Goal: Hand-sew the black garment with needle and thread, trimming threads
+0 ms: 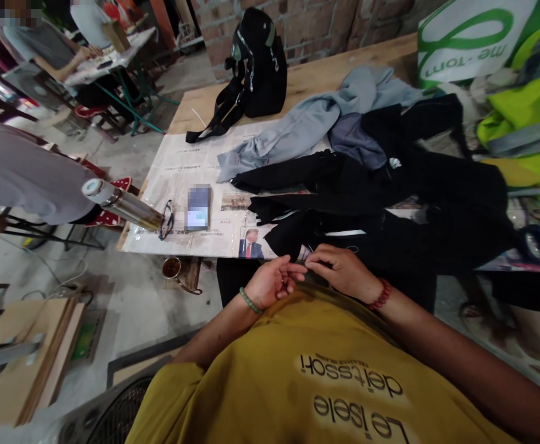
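In front of my yellow shirt (344, 370) my two hands come together at the table's front edge. My left hand (274, 282), a green bead bracelet at its wrist, is turned palm up with fingers apart and half curled. Its fingertips reach toward my right hand (341, 268), which wears a red bracelet and is pinched closed. Whatever lies in that pinch is too small to make out. Just beyond the hands is black clothing (367, 228), spread over the table, with a white strip (345, 233) on it.
Newspaper (172, 160) covers the table. On it are a phone (198, 206), glasses (167, 219) and a steel flask (126, 203). Grey cloth (293, 126), a black bag (263, 68) and yellow-green clothing (515, 117) lie farther back. A person (20, 166) is at the left.
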`<action>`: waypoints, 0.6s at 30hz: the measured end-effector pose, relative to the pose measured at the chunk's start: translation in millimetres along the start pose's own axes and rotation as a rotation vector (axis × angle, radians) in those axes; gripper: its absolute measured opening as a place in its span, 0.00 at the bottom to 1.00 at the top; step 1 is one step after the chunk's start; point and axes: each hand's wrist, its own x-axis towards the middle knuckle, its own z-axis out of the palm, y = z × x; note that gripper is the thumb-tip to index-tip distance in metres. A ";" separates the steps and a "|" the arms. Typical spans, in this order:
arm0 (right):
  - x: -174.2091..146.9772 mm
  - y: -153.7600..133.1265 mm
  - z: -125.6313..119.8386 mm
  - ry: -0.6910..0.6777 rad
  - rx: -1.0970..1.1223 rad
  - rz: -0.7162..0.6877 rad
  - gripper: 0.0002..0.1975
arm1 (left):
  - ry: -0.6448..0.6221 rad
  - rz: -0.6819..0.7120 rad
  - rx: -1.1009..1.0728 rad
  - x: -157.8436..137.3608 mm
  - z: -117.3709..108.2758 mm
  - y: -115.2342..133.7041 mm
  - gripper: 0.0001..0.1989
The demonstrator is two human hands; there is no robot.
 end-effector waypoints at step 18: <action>-0.5 -0.3 -5.7 -0.026 -0.034 -0.063 0.10 | 0.082 0.054 0.082 -4.5 0.4 -2.1 0.19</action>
